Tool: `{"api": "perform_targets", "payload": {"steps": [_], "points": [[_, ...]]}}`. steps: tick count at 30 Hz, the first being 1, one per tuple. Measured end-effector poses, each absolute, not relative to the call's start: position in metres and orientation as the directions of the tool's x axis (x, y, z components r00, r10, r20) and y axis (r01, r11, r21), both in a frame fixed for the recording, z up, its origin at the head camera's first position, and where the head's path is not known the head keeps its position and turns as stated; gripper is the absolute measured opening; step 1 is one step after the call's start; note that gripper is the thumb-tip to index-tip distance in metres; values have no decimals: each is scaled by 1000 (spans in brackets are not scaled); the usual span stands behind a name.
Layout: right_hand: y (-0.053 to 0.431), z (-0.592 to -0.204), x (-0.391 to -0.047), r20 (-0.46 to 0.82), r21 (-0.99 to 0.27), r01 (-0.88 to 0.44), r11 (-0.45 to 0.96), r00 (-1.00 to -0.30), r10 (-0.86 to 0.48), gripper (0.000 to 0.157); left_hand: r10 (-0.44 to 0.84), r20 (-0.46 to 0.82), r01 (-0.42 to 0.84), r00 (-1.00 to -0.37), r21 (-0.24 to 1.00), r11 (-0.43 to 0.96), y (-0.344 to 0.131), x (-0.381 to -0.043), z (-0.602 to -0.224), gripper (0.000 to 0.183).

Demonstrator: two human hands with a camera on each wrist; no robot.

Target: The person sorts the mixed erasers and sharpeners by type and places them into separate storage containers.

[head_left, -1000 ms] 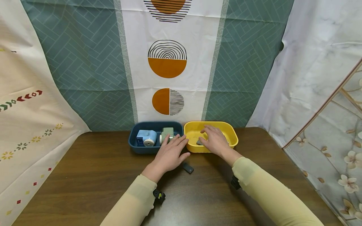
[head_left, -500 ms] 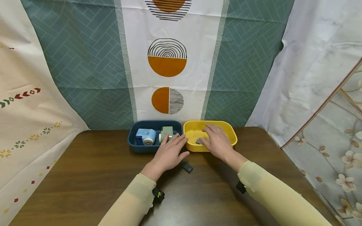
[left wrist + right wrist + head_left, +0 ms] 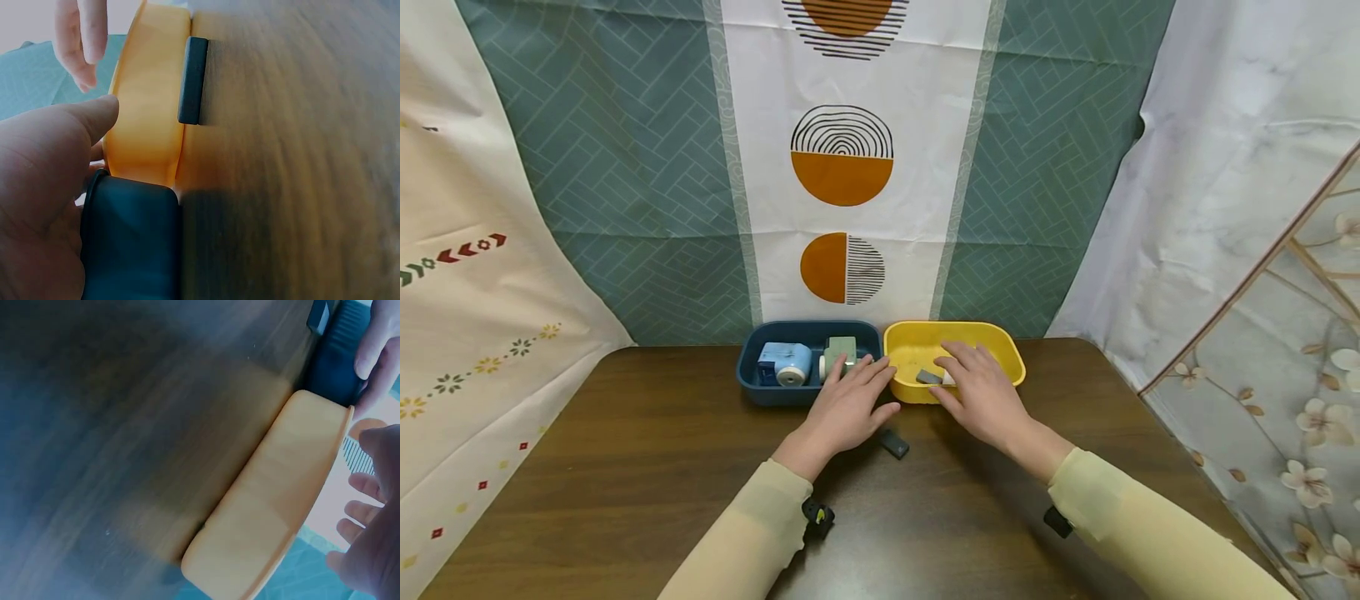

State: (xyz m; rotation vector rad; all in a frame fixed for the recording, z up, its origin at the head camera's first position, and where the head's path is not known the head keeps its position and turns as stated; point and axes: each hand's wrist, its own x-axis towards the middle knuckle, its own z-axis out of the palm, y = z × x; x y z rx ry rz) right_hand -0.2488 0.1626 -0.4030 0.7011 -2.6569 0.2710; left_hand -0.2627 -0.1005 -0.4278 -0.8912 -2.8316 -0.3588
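Note:
My left hand (image 3: 842, 408) rests over the front right edge of a dark blue bin (image 3: 775, 398), fingers spread and straight. That bin contains a light blue object with a white round end (image 3: 786, 363) and a pale green one (image 3: 841, 348), partly behind my fingers. To its right is a yellow bin (image 3: 1011, 367). Over its front rim hangs my right hand (image 3: 988, 400), fingers loosely bent, with nothing between them in the right wrist view. A small grey block (image 3: 928, 377) and a white piece (image 3: 948, 378) lie inside, the white one partly hidden by that hand.
On the brown wooden table (image 3: 625, 467), a small dark block (image 3: 893, 443) lies in front of the two bins, close to my left thumb. Patterned cloth (image 3: 842, 175) hangs behind the bins and along both sides.
My right hand has drawn back toward me and slightly right over the yellow bin, uncovering more of the grey block and the white piece. My left hand stays in place.

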Motion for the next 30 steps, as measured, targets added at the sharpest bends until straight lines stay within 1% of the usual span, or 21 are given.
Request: {"api": "perform_targets", "payload": {"steps": [6,10,14,22,30], "points": [[163,-403,-233,412,-85,-539,838,-785,-463,49,542,212,578,-813,192,793,-100,-262,-428,66],[162,-404,-224,404,-96,-548,831,-784,-471,53,539,208,575,-816,207,791,-100,-262,-428,65],[159,-406,-215,378,-104,-551,828,-792,-479,55,534,203,569,-821,208,795,-100,-263,-428,64],[150,-415,-198,323,-96,-594,798,-777,-540,56,536,209,573,-818,211,792,-100,-262,-428,63],[142,-420,-191,280,-86,-600,795,-781,-558,57,537,206,572,-818,190,798,-100,-263,-428,63]]}}
